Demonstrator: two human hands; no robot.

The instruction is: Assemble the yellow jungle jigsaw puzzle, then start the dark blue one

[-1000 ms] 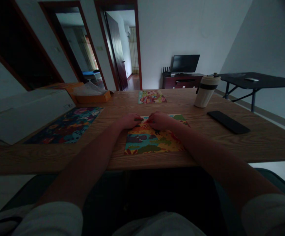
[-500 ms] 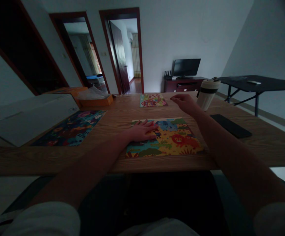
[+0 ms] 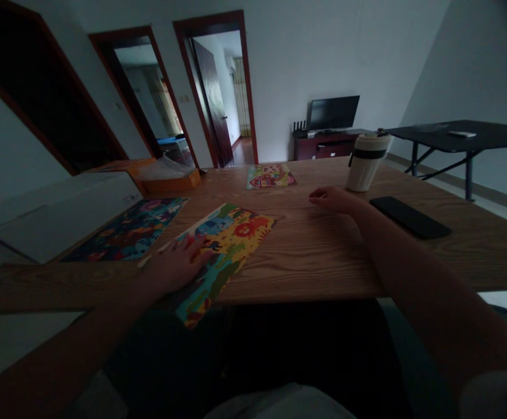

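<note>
A flat puzzle board with a bright savanna picture, a red lion and a blue elephant on it, lies slanted on the wooden table. Its near corner juts past the table's front edge. My left hand rests on the board's left part, fingers spread and palm down, covering some of the picture. To the right of the board, my right hand is held low at the table with its fingers curled in; nothing shows in them. The cream tumbler stands just beyond my right hand.
A dark picture board lies at left beside a white box. An orange box holds clear plastic. Farther back is a smaller pink-and-green picture board. A black phone-like slab lies beside my right forearm.
My left hand has slid the savanna board left and toward me, turning it askew so a corner overhangs the edge. My right hand has come slightly nearer and lower.
</note>
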